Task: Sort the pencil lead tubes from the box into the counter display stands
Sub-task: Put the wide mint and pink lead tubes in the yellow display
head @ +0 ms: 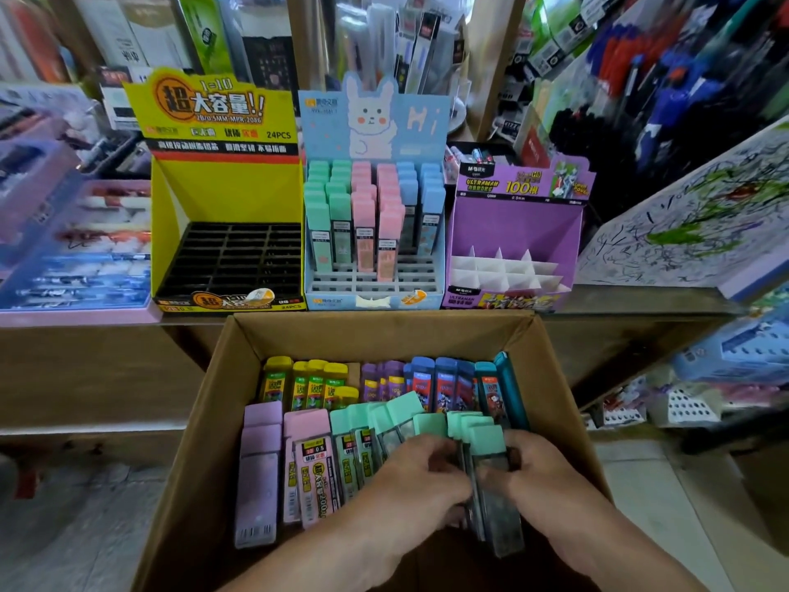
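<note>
View from above into an open brown cardboard box (205, 463) standing on the floor in front of a shop counter (640, 299).

Both hands reach into the near right part of the box. The left hand (405, 480) and the right hand (542, 476) meet around a small bundle of clear pencil lead tubes with mint-green caps (491, 450). The fingers of each hand are curled round the bundle from their own side (the exact number of tubes held cannot be told).

More tubes lie in the box in two rows. In the near row, from left to right, are flat lilac cases (258, 472), flat pink cases (309, 463) and loose mint-capped tubes (363, 437) just beside the left hand. In the far row are yellow-capped tubes (316, 382), purple-capped tubes (384, 380), blue-capped tubes (444, 382) and teal tubes (495, 386).

Three cardboard display stands sit side by side on the counter just behind the box. On the left is a yellow display stand (170, 232) with a black grid tray (230, 258). In the middle is a pale blue display stand with a white rabbit on its header (371, 117). It holds upright tubes in columns, mint (318, 215), pink (386, 224) and blue (431, 198), filling its back rows. On the right is a purple display stand (512, 224) with white card dividers (504, 269).
</note>
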